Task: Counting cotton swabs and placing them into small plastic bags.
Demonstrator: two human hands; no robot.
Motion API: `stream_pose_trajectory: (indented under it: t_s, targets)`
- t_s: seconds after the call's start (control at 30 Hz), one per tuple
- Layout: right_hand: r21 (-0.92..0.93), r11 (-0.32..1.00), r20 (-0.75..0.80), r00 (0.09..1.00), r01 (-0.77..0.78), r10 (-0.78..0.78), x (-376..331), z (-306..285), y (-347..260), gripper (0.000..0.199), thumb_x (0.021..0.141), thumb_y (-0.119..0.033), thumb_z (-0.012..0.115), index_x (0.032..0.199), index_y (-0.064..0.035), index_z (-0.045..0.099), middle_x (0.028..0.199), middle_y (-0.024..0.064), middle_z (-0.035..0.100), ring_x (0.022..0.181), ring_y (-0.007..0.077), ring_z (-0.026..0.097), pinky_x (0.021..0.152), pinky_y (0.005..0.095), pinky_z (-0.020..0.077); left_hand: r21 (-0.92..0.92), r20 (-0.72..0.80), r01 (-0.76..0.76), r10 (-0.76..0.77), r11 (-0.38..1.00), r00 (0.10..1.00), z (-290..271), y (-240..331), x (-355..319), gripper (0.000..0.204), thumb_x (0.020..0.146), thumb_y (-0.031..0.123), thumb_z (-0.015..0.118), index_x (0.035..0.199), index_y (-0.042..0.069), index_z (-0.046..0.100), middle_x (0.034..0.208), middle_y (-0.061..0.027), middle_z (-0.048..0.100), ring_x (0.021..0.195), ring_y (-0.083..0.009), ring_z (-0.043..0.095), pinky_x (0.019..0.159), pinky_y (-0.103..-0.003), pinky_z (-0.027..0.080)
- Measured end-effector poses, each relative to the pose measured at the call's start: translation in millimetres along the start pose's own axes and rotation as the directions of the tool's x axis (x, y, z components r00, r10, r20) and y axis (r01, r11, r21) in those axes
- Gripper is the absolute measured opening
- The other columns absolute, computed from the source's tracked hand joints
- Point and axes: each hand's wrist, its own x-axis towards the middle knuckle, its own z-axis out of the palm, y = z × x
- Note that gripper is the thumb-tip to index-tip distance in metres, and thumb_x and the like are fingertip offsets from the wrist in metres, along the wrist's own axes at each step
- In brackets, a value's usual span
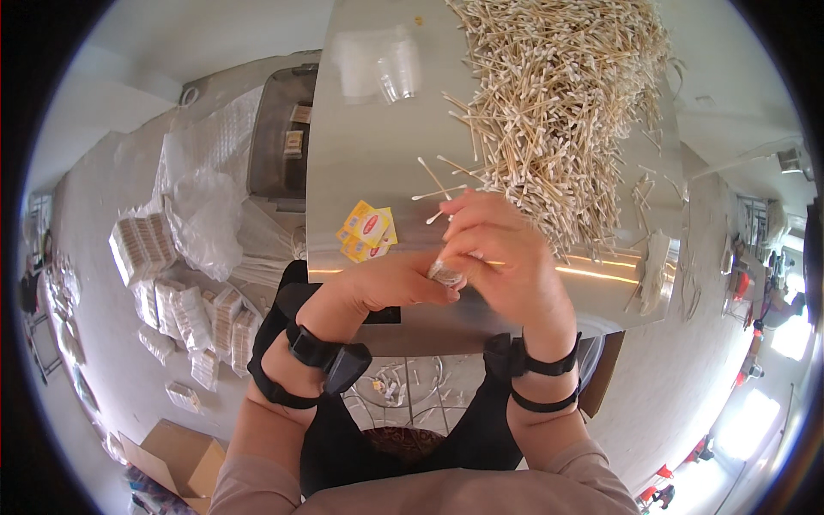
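Close to the table's front edge, my left hand (pixel 395 279) is closed around a small clear plastic bag (pixel 445 274) with pale contents that I cannot make out. My right hand (pixel 506 249) curls in from the other side, its thumb against the bag and its fingers bent above it. A few loose cotton swabs (pixel 436 178) lie just beyond the right fingertips. Behind them spreads a large heap of cotton swabs (pixel 558 112) with wooden sticks. Left of my hands, several yellow printed cards (pixel 369 230) overlap on the metal table (pixel 386 154).
Flat clear plastic bags (pixel 378 64) lie at the table's far left. A grey bin (pixel 276 172) stands beside the table, holding small packs. Stacked wrapped packs (pixel 142 247) and plastic sheeting (pixel 206 215) are on the floor at left, with an open cardboard box (pixel 176 459) nearer me.
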Motion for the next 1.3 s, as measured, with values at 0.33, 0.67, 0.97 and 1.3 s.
stream_pose_trajectory:
  t_s: [0.33,0.67,0.97,1.3]
  targets:
    - [0.214,0.943,0.002,0.966,-0.254,0.260,-12.4,-19.2,21.9,0.014,0.079,0.004,0.075,0.091,-0.0027,0.071,0.098,0.0092,0.066,0.105,0.0251,0.066,0.087,0.0344,0.0530,-0.406,0.074,-0.122,0.166,0.906,0.983,-0.7,14.3,-5.5,0.031,0.084,0.010,0.074,0.110,0.004,0.061,0.090,-0.0017,0.056,0.090,-0.0174,0.057,0.087,-0.035,0.047]
    - [0.359,0.903,0.050,0.971,-0.236,0.233,-11.5,-13.2,26.6,0.016,0.074,0.007,0.078,0.086,-0.0017,0.070,0.095,0.0071,0.065,0.106,0.0249,0.066,0.089,0.0351,0.0522,-0.503,0.184,-0.120,0.243,0.856,0.952,-4.8,3.2,-3.1,0.026,0.083,0.016,0.076,0.101,0.004,0.062,0.093,-0.0035,0.058,0.094,-0.0211,0.058,0.087,-0.036,0.047]
    - [0.421,0.884,0.080,0.979,-0.202,0.185,-13.7,-12.4,34.2,0.019,0.071,0.009,0.078,0.084,-0.0020,0.069,0.094,0.0056,0.067,0.107,0.0261,0.066,0.089,0.0355,0.0535,-0.558,0.226,-0.105,0.273,0.823,0.935,0.6,2.0,-2.9,0.019,0.082,0.013,0.076,0.093,0.003,0.063,0.086,-0.0035,0.057,0.090,-0.0217,0.059,0.084,-0.036,0.047]
    - [0.468,0.871,0.134,0.986,-0.151,0.099,-10.5,-20.0,33.5,0.018,0.070,0.005,0.079,0.080,-0.0029,0.066,0.087,0.0052,0.064,0.101,0.0260,0.066,0.098,0.0401,0.0509,-0.630,0.272,-0.049,0.279,0.775,0.921,8.2,-3.4,-0.4,0.023,0.081,0.011,0.076,0.096,0.000,0.064,0.083,-0.0041,0.056,0.086,-0.0224,0.059,0.081,-0.037,0.048]
